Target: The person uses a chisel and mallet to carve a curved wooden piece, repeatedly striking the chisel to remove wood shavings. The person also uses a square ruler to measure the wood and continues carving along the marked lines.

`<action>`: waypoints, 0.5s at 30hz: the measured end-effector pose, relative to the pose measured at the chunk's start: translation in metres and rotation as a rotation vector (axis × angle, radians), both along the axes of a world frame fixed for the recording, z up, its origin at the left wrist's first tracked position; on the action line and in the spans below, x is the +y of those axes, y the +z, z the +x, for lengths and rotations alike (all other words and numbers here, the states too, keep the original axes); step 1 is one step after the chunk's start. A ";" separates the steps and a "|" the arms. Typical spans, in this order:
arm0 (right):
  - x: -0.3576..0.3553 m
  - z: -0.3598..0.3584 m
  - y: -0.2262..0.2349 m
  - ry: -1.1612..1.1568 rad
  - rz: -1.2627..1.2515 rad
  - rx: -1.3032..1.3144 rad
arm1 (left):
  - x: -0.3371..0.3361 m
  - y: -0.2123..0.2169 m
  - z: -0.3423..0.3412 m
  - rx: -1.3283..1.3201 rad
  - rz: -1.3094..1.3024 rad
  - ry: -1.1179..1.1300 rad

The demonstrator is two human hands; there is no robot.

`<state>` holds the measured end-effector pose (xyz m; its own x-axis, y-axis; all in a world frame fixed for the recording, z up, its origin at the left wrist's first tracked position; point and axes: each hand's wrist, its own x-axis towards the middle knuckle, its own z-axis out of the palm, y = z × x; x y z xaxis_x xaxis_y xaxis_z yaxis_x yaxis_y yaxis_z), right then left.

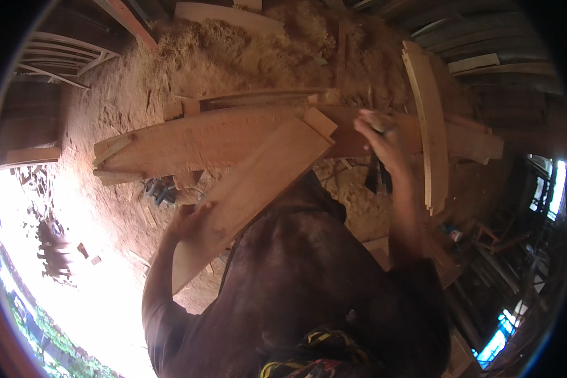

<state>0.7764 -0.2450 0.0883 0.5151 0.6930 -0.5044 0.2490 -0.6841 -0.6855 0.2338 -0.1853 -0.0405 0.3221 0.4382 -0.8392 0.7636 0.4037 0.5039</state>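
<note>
A wide wooden board (pixel 252 183) lies slanted across my lap, its far end resting on a long plank (pixel 201 142) that runs left to right in front of me. My left hand (pixel 192 219) grips the near part of this board by its left edge, fingers partly hidden. At its far end sits a small flat wood block (pixel 320 122). To the right, above the plank, my right hand (pixel 382 133) is raised with its fingers curled. Something pale and small shows in that hand, too unclear to name. It is apart from the board.
Stacked boards (pixel 427 126) lie across the plank's right part. A narrow strip of wood (pixel 252 96) lies along its far edge. Sawdust and shavings (pixel 246 57) cover the ground beyond. Dark tools (pixel 160 191) lie beneath the plank at left. Timber (pixel 504 69) is piled far right.
</note>
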 end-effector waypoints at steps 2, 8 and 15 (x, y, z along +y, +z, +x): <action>0.012 -0.005 -0.018 0.221 0.000 -0.009 | 0.019 0.038 0.009 -0.032 0.157 -0.018; 0.015 -0.028 -0.003 0.354 0.093 -0.052 | 0.049 0.105 0.013 0.101 0.705 -0.069; -0.007 -0.017 -0.015 0.228 0.331 -0.067 | 0.113 0.106 0.017 -0.095 1.186 -0.194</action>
